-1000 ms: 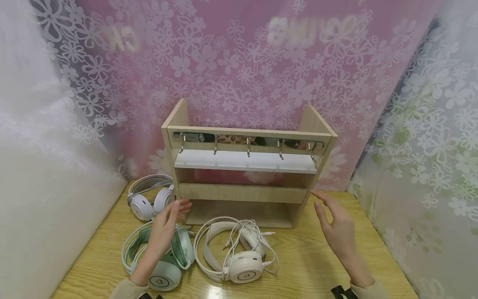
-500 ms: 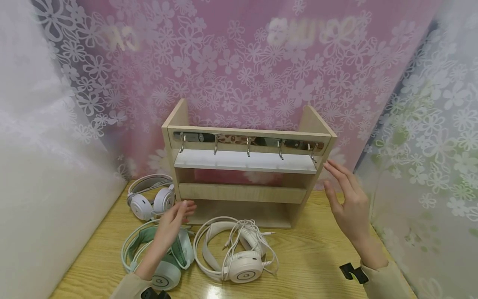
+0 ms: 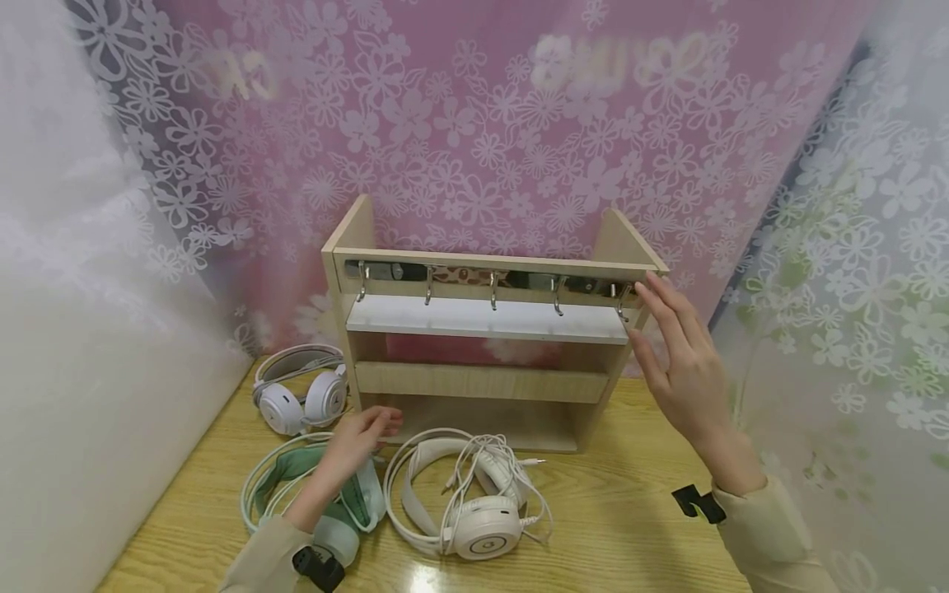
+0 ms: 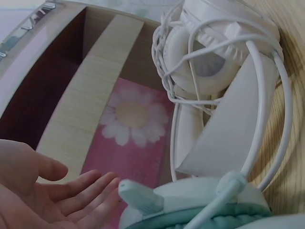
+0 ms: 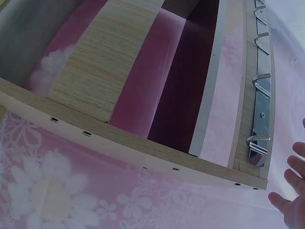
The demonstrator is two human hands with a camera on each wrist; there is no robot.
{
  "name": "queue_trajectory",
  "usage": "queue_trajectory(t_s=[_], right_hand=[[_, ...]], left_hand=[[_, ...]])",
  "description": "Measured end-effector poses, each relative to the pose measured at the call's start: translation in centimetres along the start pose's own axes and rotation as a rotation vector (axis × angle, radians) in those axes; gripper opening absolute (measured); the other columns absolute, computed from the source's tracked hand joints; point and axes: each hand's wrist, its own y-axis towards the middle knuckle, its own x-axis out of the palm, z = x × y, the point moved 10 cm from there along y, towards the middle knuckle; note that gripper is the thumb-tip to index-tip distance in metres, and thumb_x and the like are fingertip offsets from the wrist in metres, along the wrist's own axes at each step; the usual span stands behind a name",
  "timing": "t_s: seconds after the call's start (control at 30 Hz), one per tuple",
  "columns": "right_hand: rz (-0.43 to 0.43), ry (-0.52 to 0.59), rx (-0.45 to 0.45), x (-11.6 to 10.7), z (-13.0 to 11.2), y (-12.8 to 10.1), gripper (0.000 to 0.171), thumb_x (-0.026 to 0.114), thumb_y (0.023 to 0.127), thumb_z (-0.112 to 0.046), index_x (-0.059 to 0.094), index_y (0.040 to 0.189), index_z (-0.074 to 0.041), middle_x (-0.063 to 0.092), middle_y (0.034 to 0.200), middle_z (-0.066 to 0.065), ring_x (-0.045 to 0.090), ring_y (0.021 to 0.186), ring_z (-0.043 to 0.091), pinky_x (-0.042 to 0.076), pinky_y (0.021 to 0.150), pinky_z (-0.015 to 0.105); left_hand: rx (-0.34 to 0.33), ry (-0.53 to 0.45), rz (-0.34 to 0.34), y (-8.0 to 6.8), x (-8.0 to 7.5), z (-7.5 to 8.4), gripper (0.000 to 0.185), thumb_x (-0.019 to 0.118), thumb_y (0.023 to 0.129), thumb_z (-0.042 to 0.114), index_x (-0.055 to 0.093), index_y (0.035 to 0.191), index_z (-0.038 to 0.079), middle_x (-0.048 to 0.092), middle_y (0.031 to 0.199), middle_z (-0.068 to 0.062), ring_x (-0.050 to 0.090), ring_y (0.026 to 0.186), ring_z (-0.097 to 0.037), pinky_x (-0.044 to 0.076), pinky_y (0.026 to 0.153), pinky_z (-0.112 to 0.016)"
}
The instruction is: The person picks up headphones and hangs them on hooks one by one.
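Right hand [image 3: 685,371] is raised with fingers extended, thumb apart, beside the upper right corner of a wooden rack [image 3: 482,383]; contact cannot be confirmed. A five-hook metal rail [image 3: 463,276] runs leftward from its fingertips. Left hand [image 3: 359,445], fingers relaxed and grasping nothing, hangs before the rack's lower left. Mint-green headphones [image 3: 368,494] lie beneath it, white corded headphones [image 3: 482,519] to its right, pale lilac headphones [image 3: 324,399] beyond it, leftward.

The cream headphones [image 3: 487,527] partly obstruct the lower shelf [image 3: 482,383] from the front, the green headphones [image 3: 371,494] restrict the front-left approach, and hand passage is available over the table [image 3: 600,511] at right.
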Motion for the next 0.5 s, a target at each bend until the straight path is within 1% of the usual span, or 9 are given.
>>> queue_trajectory(t_s=[0.13,0.2,0.27,0.37,0.5], right_hand=[[0.002,-0.01,-0.027,-0.2,0.0,0.8,0.06,0.045,0.107,-0.047,0.053,0.146,-0.002,0.049,0.152,0.015,0.046,0.14,0.035,0.03,0.122,0.039],[-0.006,-0.027,-0.043,-0.1,0.0,1.2,0.06,0.044,0.108,-0.046,0.052,0.146,-0.001,0.049,0.153,0.015,0.044,0.141,0.036,0.029,0.122,0.042],[-0.019,-0.05,-0.059,0.0,0.0,1.5,0.061,0.044,0.108,-0.047,0.051,0.147,-0.001,0.048,0.153,0.015,0.043,0.142,0.035,0.029,0.122,0.043],[-0.056,-0.091,-0.079,0.4,0.0,1.8,0.062,0.042,0.108,-0.048,0.049,0.148,-0.001,0.046,0.155,0.014,0.041,0.144,0.033,0.028,0.122,0.044],[-0.119,-0.124,-0.076,1.1,0.3,2.0,0.065,0.038,0.108,-0.052,0.045,0.152,-0.004,0.043,0.158,0.011,0.037,0.147,0.029,0.023,0.123,0.047]], left_hand=[[-0.048,-0.029,-0.102,1.0,1.0,-1.0,0.034,0.042,0.109,0.012,0.064,0.122,-0.011,0.07,0.115,-0.025,0.068,0.107,-0.038,0.059,0.087,-0.047],[-0.077,-0.051,-0.139,1.5,1.3,-1.5,0.035,0.041,0.109,0.012,0.063,0.122,-0.012,0.07,0.114,-0.025,0.068,0.108,-0.04,0.059,0.088,-0.048],[-0.092,-0.057,-0.168,1.9,1.5,-2.0,0.036,0.041,0.108,0.012,0.062,0.122,-0.013,0.069,0.115,-0.026,0.067,0.108,-0.042,0.059,0.088,-0.048],[-0.103,-0.036,-0.192,2.3,1.6,-2.5,0.035,0.041,0.108,0.01,0.063,0.122,-0.013,0.069,0.115,-0.027,0.068,0.108,-0.041,0.058,0.088,-0.049],[-0.08,0.032,-0.229,2.5,1.7,-2.5,0.034,0.041,0.106,0.008,0.064,0.119,-0.014,0.07,0.114,-0.027,0.069,0.107,-0.041,0.058,0.089,-0.049]])
